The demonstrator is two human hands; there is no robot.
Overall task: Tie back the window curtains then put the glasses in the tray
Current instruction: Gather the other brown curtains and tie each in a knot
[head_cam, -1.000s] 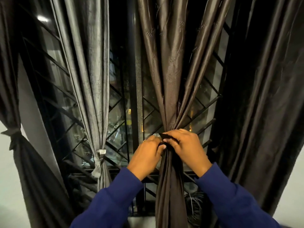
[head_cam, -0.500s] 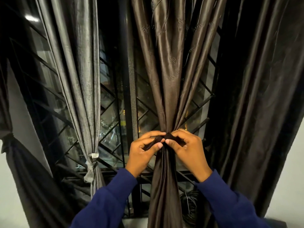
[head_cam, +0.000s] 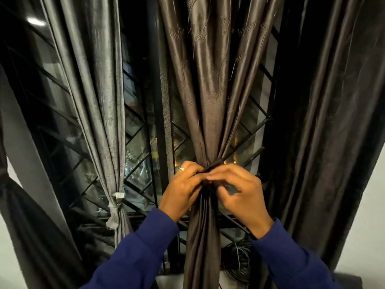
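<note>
A brown satin curtain (head_cam: 210, 97) hangs in the middle, gathered into a narrow bunch at waist height by a dark tie-back band (head_cam: 214, 165). My left hand (head_cam: 183, 188) and my right hand (head_cam: 239, 190) meet at the front of the bunch, and both pinch the ends of the band with fingers and thumbs. A grey curtain (head_cam: 98, 90) to the left is bound by a grey knotted tie (head_cam: 116, 205). Glasses and tray are out of view.
A black window grille (head_cam: 141, 147) with diagonal bars stands behind the curtains. A dark curtain (head_cam: 325, 122) hangs loose on the right, another dark tied one (head_cam: 25, 222) at the far left. A coil of black cable (head_cam: 241, 261) lies on the sill.
Both hands have kept working the band at the front of the brown curtain; my right hand's fingers have shifted and are blurred. The camera has drawn a little closer.
</note>
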